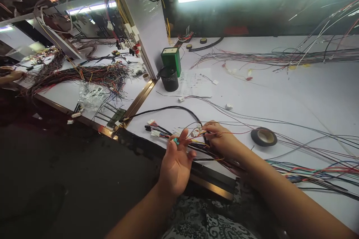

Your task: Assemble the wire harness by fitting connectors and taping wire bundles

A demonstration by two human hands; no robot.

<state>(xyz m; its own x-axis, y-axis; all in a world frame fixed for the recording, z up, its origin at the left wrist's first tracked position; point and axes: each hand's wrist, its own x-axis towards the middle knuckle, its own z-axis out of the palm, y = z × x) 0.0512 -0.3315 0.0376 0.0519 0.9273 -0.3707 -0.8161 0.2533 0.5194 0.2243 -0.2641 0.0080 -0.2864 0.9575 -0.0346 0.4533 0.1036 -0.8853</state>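
My left hand (176, 168) is turned palm up near the table's front edge, a small teal connector (175, 141) pinched at the tips of the thumb and index finger; the other fingers are loosely curled. Beside it, my right hand (221, 140) has its fingers closed on thin wires by small white connectors (195, 133). Its fingertips partly hide what they hold. Under both hands runs a bundle of black, yellow and red cables, ending at the left in a white plug (155, 133) and black plugs (147, 128).
A black tape roll (264, 136) lies right of my right hand. Farther back stand a black cup (169, 80) and a green box (171, 59) by a printed sheet (196, 82). Long loose wires (316, 173) cross the right side. At far left shows another person's hand (12, 76).
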